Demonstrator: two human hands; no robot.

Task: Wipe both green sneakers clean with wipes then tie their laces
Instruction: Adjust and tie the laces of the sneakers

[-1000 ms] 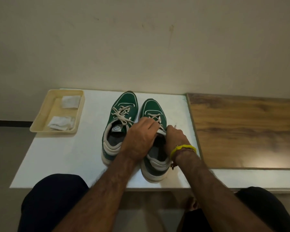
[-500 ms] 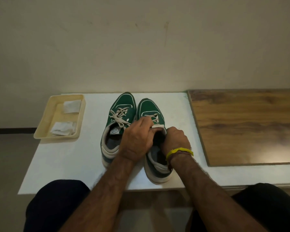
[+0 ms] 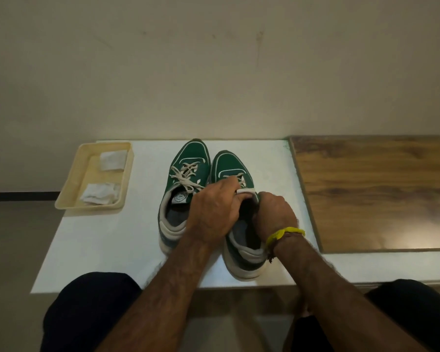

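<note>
Left hand: the left hand (image 3: 215, 212) lies over the tongue area of the right sneaker (image 3: 236, 219), fingers curled down at the top of the tongue (image 3: 245, 191); what the fingertips pinch is hidden, though they sit right at the laces (image 3: 236, 179).
Right hand: the right hand (image 3: 273, 215) is curled into a loose fist at the right side of the same shoe's collar, knuckles up; its fingers are tucked in at the shoe's edge, and whether they hold a lace or the collar cannot be told.
Wrist: a yellow band (image 3: 285, 234) and a darker thread circle the right wrist.
Right sneaker: green with a white sole, toe pointing away from the person, heel near the front edge of the white table (image 3: 107, 240); its opening is partly covered by both hands.
Left sneaker: the left sneaker (image 3: 182, 196) stands just beside it, touching or nearly so, toe away; its pale laces (image 3: 186, 177) lie loose across the tongue.
Tray: a cream tray (image 3: 71, 189) sits at the table's far left corner, well apart from the shoes.
Wipes: two crumpled white wipes lie in it, one (image 3: 112, 160) at the far end and one (image 3: 99, 194) at the near end.
Wooden board: a wooden board (image 3: 374, 189) covers the surface to the right of the shoes.
Person: dark-clothed knees (image 3: 92, 308) show below the table's edge.
</note>
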